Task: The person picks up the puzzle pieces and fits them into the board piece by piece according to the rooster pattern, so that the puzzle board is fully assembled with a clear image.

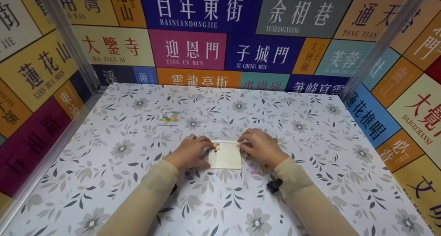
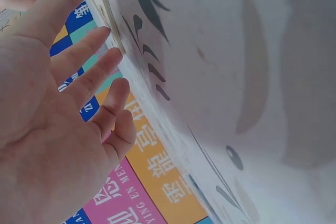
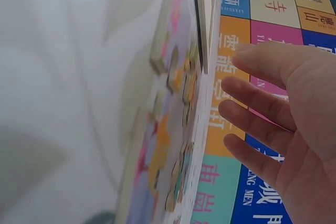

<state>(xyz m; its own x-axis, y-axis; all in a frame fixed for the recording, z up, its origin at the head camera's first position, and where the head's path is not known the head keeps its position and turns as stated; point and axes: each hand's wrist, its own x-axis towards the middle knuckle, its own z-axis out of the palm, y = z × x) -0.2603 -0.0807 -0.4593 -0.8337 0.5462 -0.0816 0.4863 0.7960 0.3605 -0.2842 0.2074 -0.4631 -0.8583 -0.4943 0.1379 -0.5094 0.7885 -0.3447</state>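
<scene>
A pale puzzle board [image 1: 226,159] lies between both hands, with one colourful jigsaw piece [image 1: 216,146] in its upper left corner. My left hand [image 1: 193,151] rests along the board's left side, index fingertip right at that piece and thumb by the lower left corner. In the left wrist view, the fingers of the left hand [image 2: 68,93] are spread and slightly bent. At the upper right corner, my right hand [image 1: 260,146] reaches to the board's edge with loosely bent fingers. Loose jigsaw pieces [image 1: 258,169] lie right of the board, partly hidden under this hand.
A small picture card [image 1: 169,118] lies on the floral tablecloth [image 1: 220,208], farther back and left. Panels with large lettering [image 1: 193,50] stand behind and beside the table. In the right wrist view, several thick jigsaw pieces [image 3: 157,145] lie close beside the board [image 3: 201,19].
</scene>
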